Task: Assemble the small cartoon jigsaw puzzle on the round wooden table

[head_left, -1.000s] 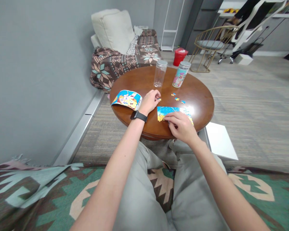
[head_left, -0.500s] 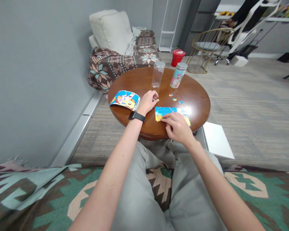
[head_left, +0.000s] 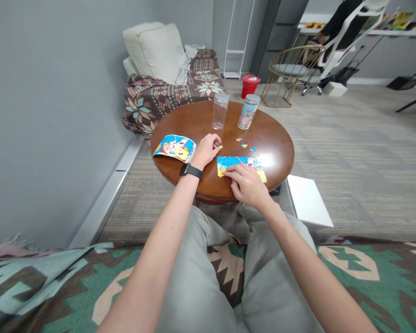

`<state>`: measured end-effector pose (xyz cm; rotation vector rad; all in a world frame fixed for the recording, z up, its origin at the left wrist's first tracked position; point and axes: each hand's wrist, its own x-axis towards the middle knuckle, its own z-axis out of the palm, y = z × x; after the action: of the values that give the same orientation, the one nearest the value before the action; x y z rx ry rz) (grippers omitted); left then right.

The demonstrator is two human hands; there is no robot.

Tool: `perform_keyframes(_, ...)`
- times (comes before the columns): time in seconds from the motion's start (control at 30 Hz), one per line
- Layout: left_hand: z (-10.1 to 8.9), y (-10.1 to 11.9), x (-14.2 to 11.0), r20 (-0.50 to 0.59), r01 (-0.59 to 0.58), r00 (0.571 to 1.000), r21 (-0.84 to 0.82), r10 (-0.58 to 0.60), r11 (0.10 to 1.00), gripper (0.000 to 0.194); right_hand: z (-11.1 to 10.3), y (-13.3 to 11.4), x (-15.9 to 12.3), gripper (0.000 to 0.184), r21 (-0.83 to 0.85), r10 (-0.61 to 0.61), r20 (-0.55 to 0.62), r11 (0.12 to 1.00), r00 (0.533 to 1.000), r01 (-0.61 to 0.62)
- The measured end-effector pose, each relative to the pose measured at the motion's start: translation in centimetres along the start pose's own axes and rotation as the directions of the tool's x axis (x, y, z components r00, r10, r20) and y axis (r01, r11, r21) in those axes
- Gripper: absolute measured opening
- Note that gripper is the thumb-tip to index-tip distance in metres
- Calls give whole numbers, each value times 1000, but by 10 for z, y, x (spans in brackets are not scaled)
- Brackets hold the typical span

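A partly joined jigsaw puzzle [head_left: 229, 161], blue above and yellow below, lies flat near the table's front edge. Over it rests my right hand [head_left: 250, 184], fingers stretched out, the fingertips touching its lower left part and covering some of the picture. My left hand [head_left: 208, 149], with a black watch [head_left: 190, 170] on the wrist, is curled just left of and above the puzzle. At its fingertips shows a small yellow puzzle piece [head_left: 221, 147]. Several loose puzzle pieces [head_left: 244, 145] lie beyond the puzzle. A curved picture sheet [head_left: 176, 147] with a matching cartoon stands left of my left hand.
On the brown oval table [head_left: 190, 118], a clear jar [head_left: 219, 113] and a printed jar [head_left: 248, 113] stand at the back. A white box [head_left: 308, 199] is on the floor at right. Beyond are a red bin [head_left: 250, 87], a gold chair [head_left: 291, 69] and another person's arm.
The whole view has shifted slightly, so the table sits a little further left and lower. Both hands keep nearly the same places relative to the puzzle.
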<state>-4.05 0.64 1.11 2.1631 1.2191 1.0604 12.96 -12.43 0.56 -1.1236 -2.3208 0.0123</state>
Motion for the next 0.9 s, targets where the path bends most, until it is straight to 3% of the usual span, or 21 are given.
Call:
perform_keyframes(0.67,1,-2,1,8,-5,1000,3,5,1000,17,-4,-4,0,38,-113,-26,61,993,998,33)
perform_keyframes(0.9,1,-1,0,2,-5,1000,24,5,1000,15,-2,-1,0,40,-69,30,4,997,1000,-30)
